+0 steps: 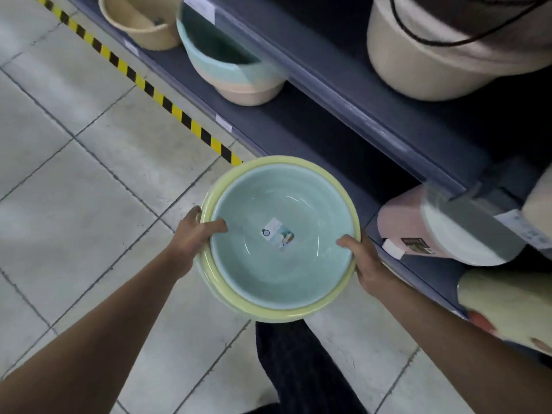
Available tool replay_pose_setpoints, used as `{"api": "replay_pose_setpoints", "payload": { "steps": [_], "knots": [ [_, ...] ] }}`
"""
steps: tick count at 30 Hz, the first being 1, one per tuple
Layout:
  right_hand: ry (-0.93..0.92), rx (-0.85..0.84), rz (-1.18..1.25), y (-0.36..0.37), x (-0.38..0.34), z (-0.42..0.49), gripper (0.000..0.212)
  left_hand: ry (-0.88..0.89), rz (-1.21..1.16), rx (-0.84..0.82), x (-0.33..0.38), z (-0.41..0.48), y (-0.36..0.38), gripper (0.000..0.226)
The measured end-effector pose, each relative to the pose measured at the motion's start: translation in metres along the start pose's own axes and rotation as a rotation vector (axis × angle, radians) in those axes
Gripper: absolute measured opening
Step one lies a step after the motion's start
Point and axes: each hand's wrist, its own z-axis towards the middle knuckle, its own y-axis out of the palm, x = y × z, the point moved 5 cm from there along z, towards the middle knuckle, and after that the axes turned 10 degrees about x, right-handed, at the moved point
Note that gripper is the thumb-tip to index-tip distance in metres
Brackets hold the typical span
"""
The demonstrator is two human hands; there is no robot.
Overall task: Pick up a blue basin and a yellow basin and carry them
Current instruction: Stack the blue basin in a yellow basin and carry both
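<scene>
A pale blue basin [268, 264] with a small label at its bottom is nested inside a slightly wider yellow basin [230, 297], whose rim shows all around it. Both are held in the air above the tiled floor, in front of the shelving. My left hand [197, 234] grips the stacked rims on the left, thumb over the edge into the blue basin. My right hand [367, 261] grips the rims on the right in the same way.
Grey shelving [343, 94] runs along the right with stacked buckets and basins: beige [140, 22], teal over pink [233, 67], a large beige tub [448, 55], a pink and white container [442, 231]. Yellow-black floor tape [167, 103] edges the shelf base. My dark trouser leg [298, 369] is below.
</scene>
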Motion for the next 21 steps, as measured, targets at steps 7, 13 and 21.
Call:
{"api": "replay_pose_setpoints", "payload": {
  "steps": [7,13,21],
  "knots": [
    [0.030,0.062,0.026,0.024,-0.004,0.085,0.060,-0.008,0.042,-0.069,0.030,0.107,0.037,0.061],
    [0.040,0.182,0.146,0.034,0.022,0.152,0.062,-0.013,0.117,-0.128,0.036,0.191,0.078,0.083],
    [0.026,0.266,0.285,0.028,0.053,0.219,0.070,0.122,0.217,-0.244,0.062,0.269,0.150,0.050]
  ]
}}
